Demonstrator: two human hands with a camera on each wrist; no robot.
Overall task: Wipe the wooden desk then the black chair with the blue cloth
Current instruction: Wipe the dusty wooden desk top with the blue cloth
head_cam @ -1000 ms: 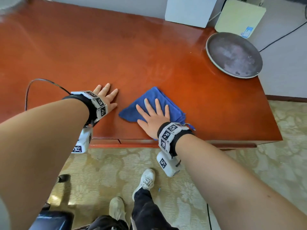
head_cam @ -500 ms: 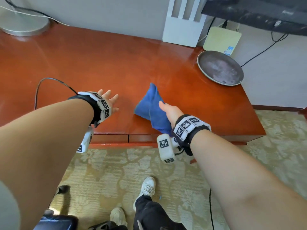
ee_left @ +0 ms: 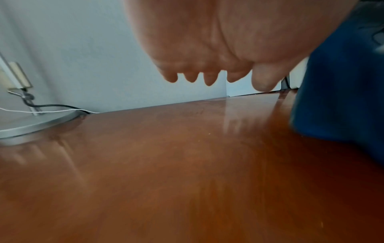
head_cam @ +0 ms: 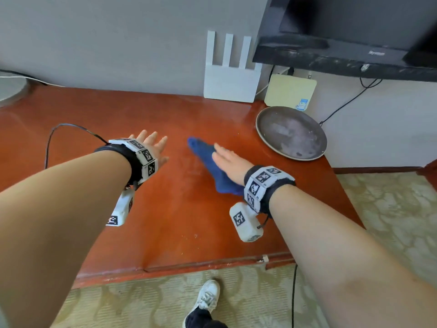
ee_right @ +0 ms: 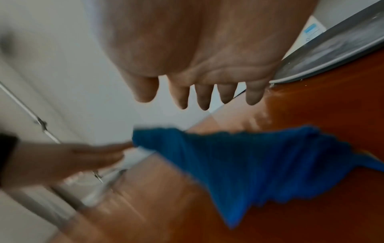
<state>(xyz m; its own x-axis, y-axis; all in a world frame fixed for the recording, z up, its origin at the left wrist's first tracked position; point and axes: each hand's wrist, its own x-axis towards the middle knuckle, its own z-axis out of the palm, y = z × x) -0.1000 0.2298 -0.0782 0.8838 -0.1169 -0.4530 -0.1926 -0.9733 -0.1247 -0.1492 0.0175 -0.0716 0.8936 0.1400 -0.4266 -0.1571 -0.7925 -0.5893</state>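
Note:
The blue cloth (head_cam: 201, 147) lies bunched in a long fold on the red-brown wooden desk (head_cam: 177, 209), a little right of its middle. My right hand (head_cam: 224, 157) is over the cloth with straight, spread fingers. In the right wrist view the fingertips (ee_right: 203, 102) stand apart from the cloth (ee_right: 259, 164) and hold nothing. My left hand (head_cam: 151, 143) hovers open to the left of the cloth, its fingers (ee_left: 207, 78) above the desk (ee_left: 187, 164), with the cloth (ee_left: 336, 98) at its right. The black chair is out of view.
A round grey metal tray (head_cam: 290, 133) sits at the desk's right rear. A white router (head_cam: 230, 84) and a cream box (head_cam: 289, 91) stand against the wall under a TV (head_cam: 350, 31). A black cable (head_cam: 71, 125) and lamp base (ee_left: 31, 125) are at left.
The right hand went from pressing the flat cloth to lifting it bunched; now it has let go farther back on the desk. The left hand has lifted off the desk.

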